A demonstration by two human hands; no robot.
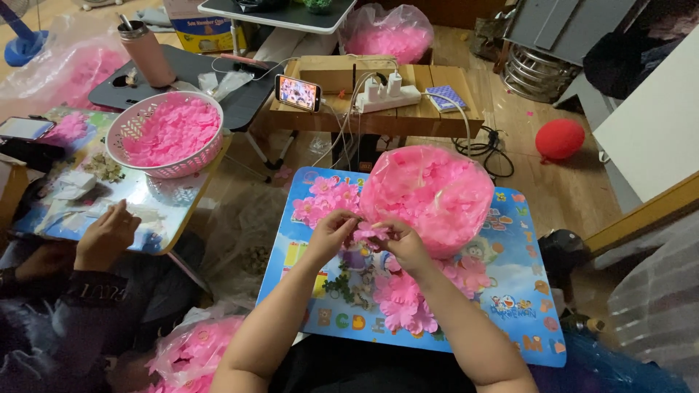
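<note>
Head view: left hand [331, 233] and right hand [404, 244] both pinching pink flower [368, 231] over blue table [524, 291], beside petal bag [429, 189]. Assembling step, seemingly; next calling for fine fingertip alignment.

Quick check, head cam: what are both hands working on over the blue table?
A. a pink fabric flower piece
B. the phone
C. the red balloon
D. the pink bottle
A: the left hand and right hand meet on a small pink flower piece over the blue table, beside a clear bag of pink petals.
</note>
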